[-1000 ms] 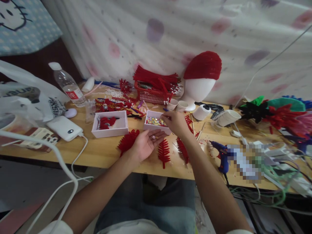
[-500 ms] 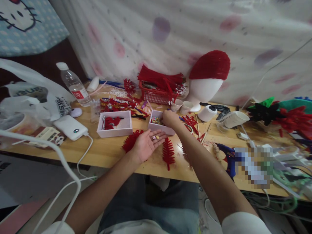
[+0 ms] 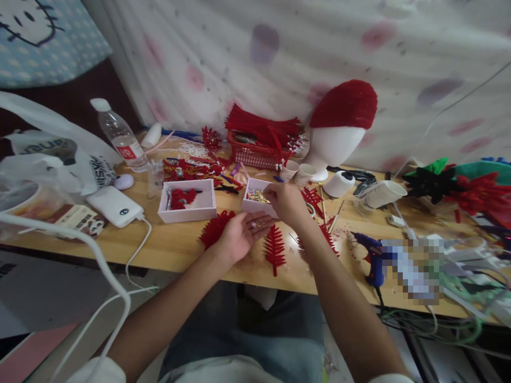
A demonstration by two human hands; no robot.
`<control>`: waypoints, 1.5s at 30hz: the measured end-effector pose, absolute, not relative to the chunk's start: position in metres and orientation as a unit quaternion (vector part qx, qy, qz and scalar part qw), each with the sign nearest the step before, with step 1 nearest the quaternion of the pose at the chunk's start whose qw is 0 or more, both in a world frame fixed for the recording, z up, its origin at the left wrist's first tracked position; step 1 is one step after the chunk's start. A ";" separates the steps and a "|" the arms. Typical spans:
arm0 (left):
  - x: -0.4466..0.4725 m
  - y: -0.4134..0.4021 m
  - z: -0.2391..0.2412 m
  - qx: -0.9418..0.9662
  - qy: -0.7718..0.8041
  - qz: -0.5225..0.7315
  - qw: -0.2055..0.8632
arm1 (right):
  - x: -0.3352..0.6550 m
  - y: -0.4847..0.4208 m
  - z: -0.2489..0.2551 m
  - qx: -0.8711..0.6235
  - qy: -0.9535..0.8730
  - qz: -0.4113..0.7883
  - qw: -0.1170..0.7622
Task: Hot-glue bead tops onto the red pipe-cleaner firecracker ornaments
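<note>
My left hand (image 3: 243, 234) is palm up with its fingers stretched out flat. A few small gold and pinkish beads (image 3: 254, 224) lie loose on those fingers. My right hand (image 3: 288, 203) hovers at a white box (image 3: 255, 206), its fingers bent together in a pinch; whatever they hold is hidden. Small colourful beads (image 3: 257, 196) fill part of that box. Just below my hands, a red leaf-shaped spray (image 3: 274, 250) of fuzzy stems lies on the table. Another red fuzzy piece (image 3: 213, 230) is partly behind my left hand.
Left of my hands stands another white box (image 3: 187, 215) with red pieces inside. At the back are a red basket (image 3: 259, 154) of stems and a white head form (image 3: 335, 149) with a red cap. A blue glue gun (image 3: 373, 258) lies right, with cords. A bottle (image 3: 125, 146) stands left.
My right hand has lifted out of the bead box and come slightly nearer to my left hand. The left hand stays palm up with the beads on its fingers.
</note>
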State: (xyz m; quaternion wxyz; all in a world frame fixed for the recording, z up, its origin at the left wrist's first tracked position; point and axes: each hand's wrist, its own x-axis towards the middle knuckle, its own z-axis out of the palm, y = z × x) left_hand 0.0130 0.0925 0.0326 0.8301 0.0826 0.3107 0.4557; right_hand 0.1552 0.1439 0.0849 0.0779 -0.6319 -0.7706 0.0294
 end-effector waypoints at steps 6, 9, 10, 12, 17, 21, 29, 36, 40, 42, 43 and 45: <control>0.020 0.092 0.028 0.099 0.298 0.488 0.815 | 0.157 0.092 0.074 -0.521 -0.787 0.182 0.274; 0.022 0.090 0.027 0.091 0.291 0.494 0.814 | 0.160 0.082 0.073 -0.550 -0.763 0.165 0.298; 0.023 0.089 0.027 0.083 0.294 0.498 0.812 | 0.160 0.080 0.074 -0.548 -0.766 0.154 0.299; 0.023 0.089 0.028 0.073 0.298 0.504 0.808 | 0.158 0.077 0.074 -0.523 -0.787 0.144 0.293; 0.024 0.090 0.033 0.044 0.305 0.505 0.806 | 0.154 0.074 0.067 -0.457 -0.826 0.166 0.284; 0.025 0.090 0.034 0.025 0.312 0.503 0.806 | 0.166 0.091 0.063 -0.506 -0.780 0.115 0.350; 0.022 0.082 0.030 0.091 0.316 0.499 0.802 | 0.171 0.176 0.076 -0.651 -0.756 -0.006 0.075; 0.014 0.083 0.032 0.089 0.332 0.458 0.820 | 0.135 0.212 0.062 -0.612 -0.791 -0.009 -0.028; 0.011 0.084 0.031 0.086 0.307 0.451 0.834 | 0.125 0.218 0.059 -0.603 -0.796 -0.015 -0.049; 0.010 0.084 0.030 0.082 0.301 0.446 0.839 | 0.124 0.218 0.058 -0.602 -0.796 -0.019 -0.053; 0.010 0.085 0.029 0.081 0.300 0.443 0.841 | 0.123 0.218 0.058 -0.601 -0.797 -0.020 -0.053; 0.009 0.085 0.029 0.081 0.300 0.438 0.843 | 0.124 0.217 0.058 -0.596 -0.801 -0.023 -0.053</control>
